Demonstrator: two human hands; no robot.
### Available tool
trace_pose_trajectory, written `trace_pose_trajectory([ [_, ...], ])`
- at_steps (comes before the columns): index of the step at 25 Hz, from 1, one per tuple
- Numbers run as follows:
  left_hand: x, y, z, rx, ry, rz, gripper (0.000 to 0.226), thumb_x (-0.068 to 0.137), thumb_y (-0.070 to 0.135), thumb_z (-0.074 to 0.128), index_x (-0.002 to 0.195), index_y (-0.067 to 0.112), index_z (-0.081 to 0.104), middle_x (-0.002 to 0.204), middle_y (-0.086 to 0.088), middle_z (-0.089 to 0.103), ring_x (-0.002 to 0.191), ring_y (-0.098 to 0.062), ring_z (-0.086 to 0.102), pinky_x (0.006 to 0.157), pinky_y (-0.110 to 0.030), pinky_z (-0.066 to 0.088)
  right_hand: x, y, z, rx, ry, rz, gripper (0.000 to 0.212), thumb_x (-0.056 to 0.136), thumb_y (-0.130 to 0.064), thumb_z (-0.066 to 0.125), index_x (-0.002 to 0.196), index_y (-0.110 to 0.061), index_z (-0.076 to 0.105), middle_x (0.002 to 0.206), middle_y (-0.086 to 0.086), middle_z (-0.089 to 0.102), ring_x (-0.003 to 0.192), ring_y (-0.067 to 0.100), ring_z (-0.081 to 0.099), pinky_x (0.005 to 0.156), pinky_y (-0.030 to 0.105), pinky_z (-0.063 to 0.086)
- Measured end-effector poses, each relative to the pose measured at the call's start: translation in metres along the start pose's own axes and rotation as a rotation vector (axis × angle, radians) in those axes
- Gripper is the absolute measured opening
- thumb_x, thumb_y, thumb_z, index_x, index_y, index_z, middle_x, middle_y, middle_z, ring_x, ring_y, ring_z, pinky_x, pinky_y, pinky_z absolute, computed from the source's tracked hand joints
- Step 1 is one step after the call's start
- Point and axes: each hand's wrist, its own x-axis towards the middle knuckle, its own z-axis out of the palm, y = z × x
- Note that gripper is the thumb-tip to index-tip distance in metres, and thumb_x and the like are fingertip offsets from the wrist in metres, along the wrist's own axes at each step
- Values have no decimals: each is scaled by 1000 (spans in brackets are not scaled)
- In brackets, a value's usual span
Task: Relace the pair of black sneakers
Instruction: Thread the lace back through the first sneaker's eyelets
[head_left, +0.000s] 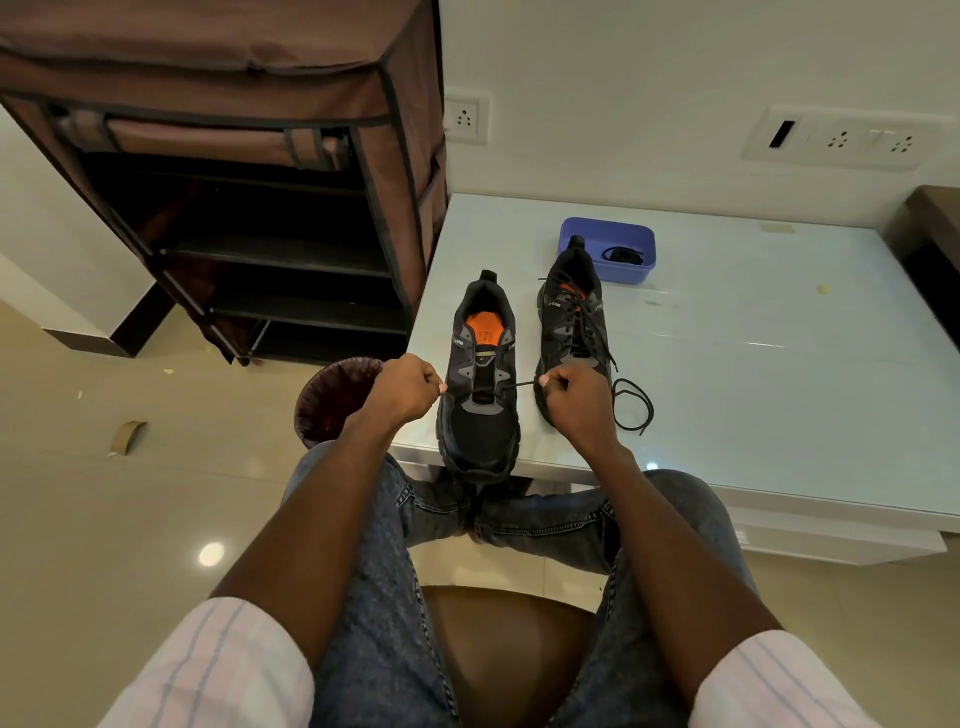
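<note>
A pale glossy table (753, 364) stands against a white wall over a cream tiled floor, and everything else is placed from it.

Nearest, below the table's front edge, the person's knees in grey jeans and a brown seat (498, 649) fill the bottom of the view; the seat's outline is mostly hidden by the legs, and both striped sleeves are cut off by the lower edge.

At the table's front left corner sits the near sneaker (480, 415), toe hanging slightly over the edge, orange insole showing, its eyelets bare apart from one black lace (511, 386) crossing the lowest pair. The left hand (408, 387) is curled at the shoe's left side, fingertips pinching what must be one lace end, though the end itself is hidden inside the fingers. The right hand (574, 389) is curled on the other side, thumb and forefinger pinching the lace, whose loose remainder loops on the table just right of that hand.

The second sneaker (574, 322) stands just beside the first, already laced; the right hand covers its toe.

Farther back, a blue tub (631, 244) touches that shoe's heel and holds a small dark bundle too indistinct to name.

Left of the table, a dark bin (332, 400) is half hidden by the left forearm, and a brown fabric rack (249, 171) has shelves lost in shadow.
</note>
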Motion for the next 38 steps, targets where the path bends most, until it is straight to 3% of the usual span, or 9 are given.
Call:
trace_pose_trajectory([
  [7, -6, 2, 1, 65, 29, -53, 27, 93, 33, 67, 83, 9, 74, 77, -7, 71, 71, -21, 65, 75, -35, 56, 0, 2, 4, 8, 34, 93, 19, 91, -7, 58, 78, -7, 72, 86, 2, 72, 78, 14, 63, 58, 13, 35],
  [12, -26, 4, -20, -302, -304, -117, 22, 92, 21, 69, 91, -1, 74, 72, -7, 70, 64, -16, 63, 61, -24, 49, -14, -15, 2, -11, 232, -138, 6, 90, -9, 64, 90, -4, 67, 94, 8, 63, 86, 15, 55, 73, 17, 41],
  [17, -40, 13, -19, -523, -756, -55, 22, 96, 3, 59, 114, -5, 68, 105, -18, 74, 90, -21, 71, 83, -29, 59, -35, -62, -1, 531, -440, 256, 25, 102, -26, 52, 98, -2, 52, 89, 15, 73, 78, 22, 73, 72, 33, 58],
  [20, -44, 13, -17, -408, -830, -55, 21, 96, 3, 59, 114, 0, 70, 112, -14, 73, 97, -16, 70, 91, -26, 55, -37, -67, -6, 766, -563, 316, 12, 100, -15, 55, 102, -8, 45, 100, 21, 72, 92, 32, 72, 86, 40, 57],
  [22, -42, 12, -17, -435, -711, -113, 18, 95, 0, 58, 107, -2, 71, 106, -16, 74, 91, -17, 71, 85, -26, 57, -35, -63, -10, 975, -498, 352, 12, 98, -5, 55, 98, -9, 45, 96, 19, 70, 88, 32, 71, 80, 37, 58],
  [26, -34, 19, -24, -487, -152, -101, 33, 88, -11, 46, 97, 9, 71, 100, -7, 69, 89, -16, 63, 67, -24, 55, -26, -61, -20, 1179, -481, 352, 10, 96, -3, 52, 95, -12, 47, 92, 16, 65, 70, 23, 64, 68, 31, 55],
  [29, -39, 30, -25, -721, -254, 166, 50, 84, -14, 47, 123, 12, 65, 112, 0, 69, 101, -4, 62, 73, -12, 51, -25, -65, -21, 1156, -493, 304, 12, 95, 0, 53, 97, -11, 49, 91, 17, 66, 60, 21, 59, 60, 28, 52],
  [32, -42, 33, -20, -730, -306, 209, 22, 91, 9, 66, 112, 7, 71, 101, -3, 73, 91, -4, 65, 82, -18, 50, -21, -60, -28, 1296, -479, 300, 8, 95, -4, 51, 90, -11, 53, 89, 12, 65, 56, 13, 54, 58, 25, 48],
  [38, -23, 8, -15, -371, 218, -363, 13, 82, 19, 68, 85, 6, 67, 98, -13, 69, 93, -24, 60, 80, -34, 50, -2, -25, -58, 1389, -215, 375, 17, 96, -1, 45, 102, -9, 59, 84, 4, 67, 56, 9, 51, 54, 21, 45],
])
